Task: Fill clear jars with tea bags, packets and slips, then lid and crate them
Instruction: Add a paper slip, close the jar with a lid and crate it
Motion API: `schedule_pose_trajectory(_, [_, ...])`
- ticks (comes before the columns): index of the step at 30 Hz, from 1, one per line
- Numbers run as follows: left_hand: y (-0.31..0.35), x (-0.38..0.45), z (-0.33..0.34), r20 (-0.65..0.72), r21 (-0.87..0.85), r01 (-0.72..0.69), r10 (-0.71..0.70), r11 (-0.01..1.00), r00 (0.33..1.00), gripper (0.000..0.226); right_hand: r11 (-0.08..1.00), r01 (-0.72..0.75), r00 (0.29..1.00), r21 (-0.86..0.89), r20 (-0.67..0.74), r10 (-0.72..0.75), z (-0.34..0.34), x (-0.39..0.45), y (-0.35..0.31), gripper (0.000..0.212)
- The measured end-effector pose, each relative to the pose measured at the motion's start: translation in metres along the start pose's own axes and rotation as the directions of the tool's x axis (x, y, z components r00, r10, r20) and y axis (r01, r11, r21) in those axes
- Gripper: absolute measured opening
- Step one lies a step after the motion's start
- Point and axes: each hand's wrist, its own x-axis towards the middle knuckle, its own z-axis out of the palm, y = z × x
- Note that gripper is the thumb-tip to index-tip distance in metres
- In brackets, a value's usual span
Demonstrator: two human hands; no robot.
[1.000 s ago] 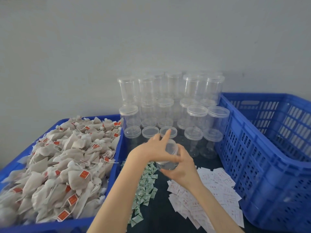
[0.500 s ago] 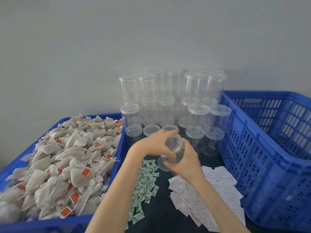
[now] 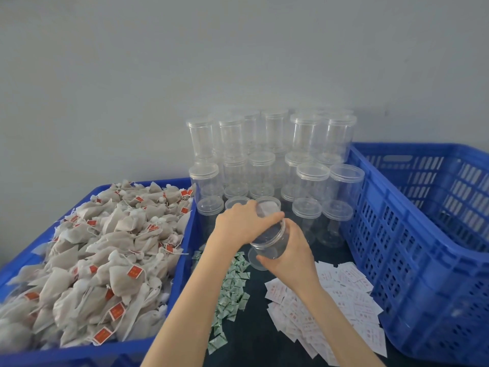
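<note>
A clear jar (image 3: 268,241), held tilted above the dark table between the packets (image 3: 230,290) and slips (image 3: 325,298), was gripped by the right hand (image 3: 289,254) while its lid (image 3: 268,207) was pinched by the left hand (image 3: 239,223); steady, square unscrewing was judged advisable.

Left hand (image 3: 239,225) palm-down, fingers curled, right hand (image 3: 289,251) cupped below, thumb forward, forearms converging

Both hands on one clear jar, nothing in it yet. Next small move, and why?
Probably lift the lid off with the left hand, whose fingers lie over it, while the right hand grips the jar body. The jar looks empty and tilted above the dark table, so it must be opened before tea bags, green packets or slips go in.
</note>
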Motion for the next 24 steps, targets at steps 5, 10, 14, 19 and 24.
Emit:
schedule_pose_trajectory(5, [-0.003,0.003,0.000,-0.016,-0.265,-0.067,0.065,0.962,0.998,0.096,0.996,-0.027,0.999,0.087,-0.027,0.029,0.000,0.001,0.003,0.093])
schedule_pose_trajectory(10, [-0.018,0.018,0.015,0.048,-0.525,-0.072,0.114,0.848,0.992,0.080,0.959,-0.130,0.984,0.250,-0.085,0.156,-0.007,0.008,0.013,0.089])
schedule_pose_trajectory(14, [-0.023,0.041,0.054,0.011,-0.548,0.075,-0.082,0.833,0.997,0.082,0.955,-0.168,0.969,0.245,-0.139,0.206,-0.017,0.013,0.026,0.089])
schedule_pose_trajectory(19, [-0.028,0.061,0.100,0.072,-0.754,0.272,-0.336,0.599,0.939,0.074,0.954,-0.182,0.958,0.238,-0.177,0.226,-0.027,0.011,0.045,0.088])
schedule_pose_trajectory(24, [-0.036,0.069,0.143,-0.029,-0.264,0.231,-0.247,0.937,0.969,0.073,0.945,-0.193,0.961,0.262,-0.146,0.237,-0.031,0.009,0.055,0.085])
